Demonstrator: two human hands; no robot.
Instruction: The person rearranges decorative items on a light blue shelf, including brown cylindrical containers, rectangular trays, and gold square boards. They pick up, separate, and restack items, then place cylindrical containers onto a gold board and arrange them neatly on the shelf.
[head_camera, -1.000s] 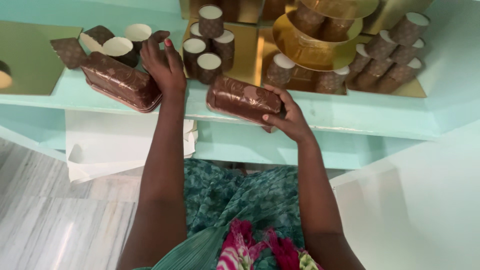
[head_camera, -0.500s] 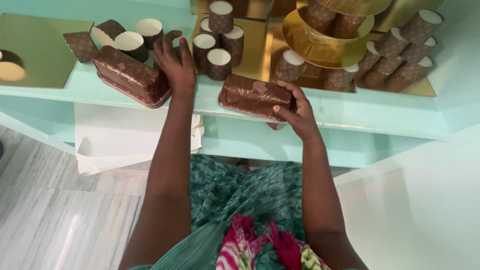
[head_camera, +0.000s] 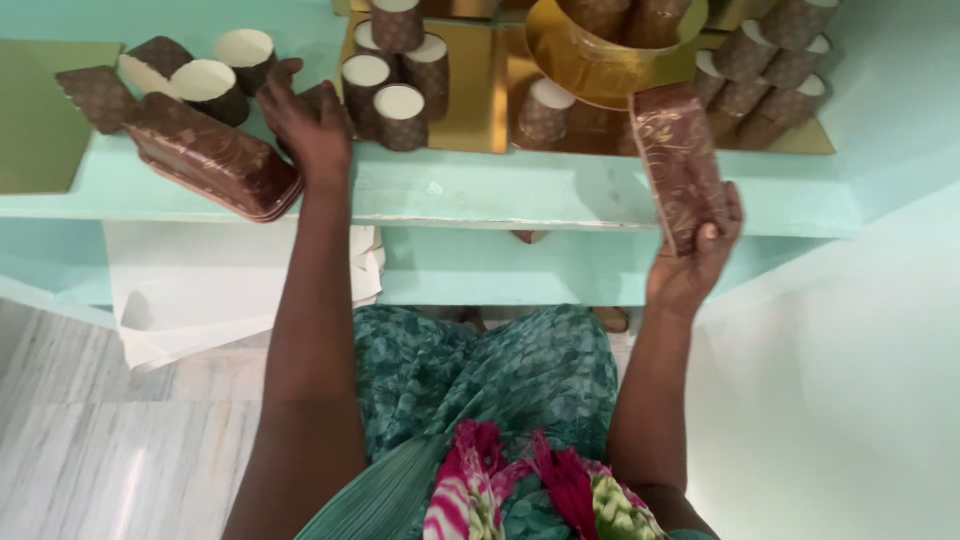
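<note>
A brown loaf mould is gripped at its lower end by the right hand, the mould standing at 12 o'clock from the palm, above the shelf. Left hand is laid half-open, nothing gripped, w/ a stack of loaf moulds touching at 9 o'clock.

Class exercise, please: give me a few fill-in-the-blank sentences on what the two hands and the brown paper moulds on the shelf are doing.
1. The right hand holds a brown loaf mould lifted ____ the shelf.
2. The left hand rests on the ____ shelf.
3. The stack of loaf moulds lies ____ of the left hand.

Missing words: off; turquoise; left
</note>
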